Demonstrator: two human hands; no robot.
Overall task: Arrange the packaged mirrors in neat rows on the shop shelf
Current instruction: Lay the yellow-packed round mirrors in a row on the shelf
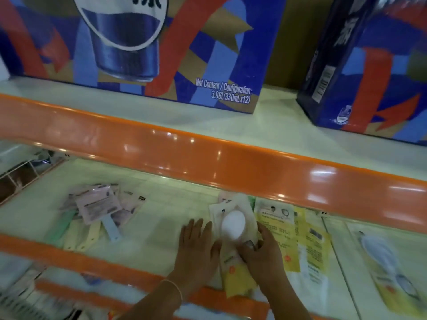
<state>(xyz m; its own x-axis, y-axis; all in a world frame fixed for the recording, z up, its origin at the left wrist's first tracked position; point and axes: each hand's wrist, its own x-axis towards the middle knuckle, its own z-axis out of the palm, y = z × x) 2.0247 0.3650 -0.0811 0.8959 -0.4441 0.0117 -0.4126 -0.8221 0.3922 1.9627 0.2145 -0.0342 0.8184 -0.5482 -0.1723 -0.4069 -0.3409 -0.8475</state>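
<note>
A packaged hand mirror with a white oval face and yellow handle lies on the pale shelf, on top of other packs. My right hand grips its right side, thumb on the pack below the oval. My left hand lies flat on the shelf against the pack's left edge, fingers straight. More yellow packs lie in a row just right of it. A loose, jumbled heap of pink, green and yellow mirror packs sits at the shelf's left.
An orange shelf rail overhangs the back of the shelf; another orange lip runs along the front. Big blue drink cartons stand on the shelf above. A packaged item lies beyond a divider at the right. A wire rack is at far left.
</note>
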